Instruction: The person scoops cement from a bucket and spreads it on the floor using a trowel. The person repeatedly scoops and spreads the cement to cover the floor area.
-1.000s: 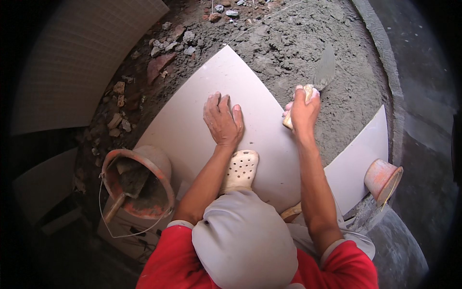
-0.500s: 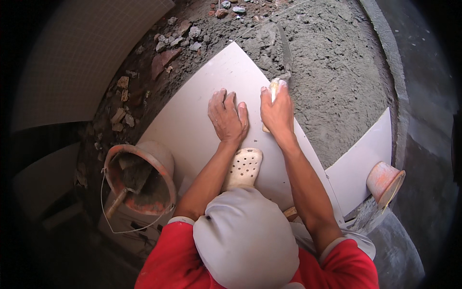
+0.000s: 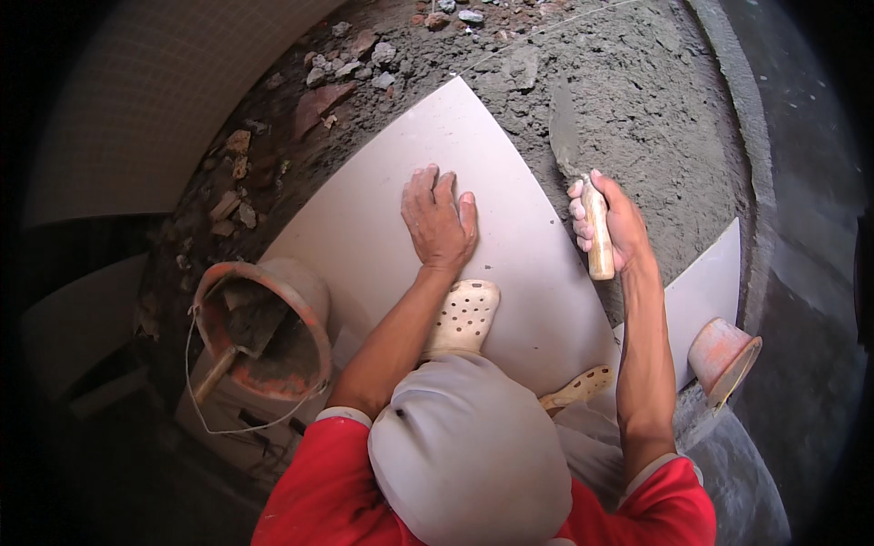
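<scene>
My right hand is closed around the wooden handle of a pointed trowel. Its grey metal blade points away from me over the wet grey mortar. My left hand lies with fingers spread on a large pale tile. One corner of this tile points to the far side, and its right edge borders the mortar. A cream clog with holes is on the tile just below my left hand; another clog shows farther right.
An orange-rimmed bucket at left holds another trowel. A second pale tile lies at right beside a small mortar-smeared tub. Broken rubble is at the far left. A thin string crosses the far mortar.
My right hand has swung right with the trowel, from the tile's right edge to over the mortar, turning so the fingers show. My left hand stays on the tile.
</scene>
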Action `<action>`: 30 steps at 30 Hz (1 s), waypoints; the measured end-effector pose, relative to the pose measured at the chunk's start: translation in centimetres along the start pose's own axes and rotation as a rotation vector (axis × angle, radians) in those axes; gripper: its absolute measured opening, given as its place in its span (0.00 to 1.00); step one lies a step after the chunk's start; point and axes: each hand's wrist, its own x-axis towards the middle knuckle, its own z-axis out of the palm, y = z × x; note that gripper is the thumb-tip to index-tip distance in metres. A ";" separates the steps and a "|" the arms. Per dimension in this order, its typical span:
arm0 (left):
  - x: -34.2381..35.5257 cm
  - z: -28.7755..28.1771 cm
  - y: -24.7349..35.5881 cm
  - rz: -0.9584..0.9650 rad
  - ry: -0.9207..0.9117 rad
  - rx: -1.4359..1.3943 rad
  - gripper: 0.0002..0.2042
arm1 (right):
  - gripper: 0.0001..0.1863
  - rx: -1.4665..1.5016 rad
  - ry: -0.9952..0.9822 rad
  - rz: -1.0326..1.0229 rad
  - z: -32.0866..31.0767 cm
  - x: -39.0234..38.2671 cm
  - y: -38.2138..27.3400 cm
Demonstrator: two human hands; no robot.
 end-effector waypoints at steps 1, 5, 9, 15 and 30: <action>0.0 0.0 0.0 -0.004 -0.005 -0.005 0.22 | 0.19 0.065 -0.081 0.036 0.6 0.3 0.0; 0.0 0.0 0.0 0.001 -0.002 -0.002 0.22 | 0.20 -0.176 -0.067 0.052 2.1 1.1 -0.6; 0.0 0.0 0.1 0.011 0.010 0.011 0.23 | 0.21 -0.491 -0.012 0.068 3.0 0.9 -2.0; 0.1 -0.1 0.1 0.008 -0.007 0.007 0.22 | 0.22 -0.829 0.059 -0.062 3.6 0.5 -3.7; 0.1 -0.1 0.0 0.039 0.022 0.002 0.23 | 0.14 -2.154 0.475 -1.204 4.7 4.8 -13.8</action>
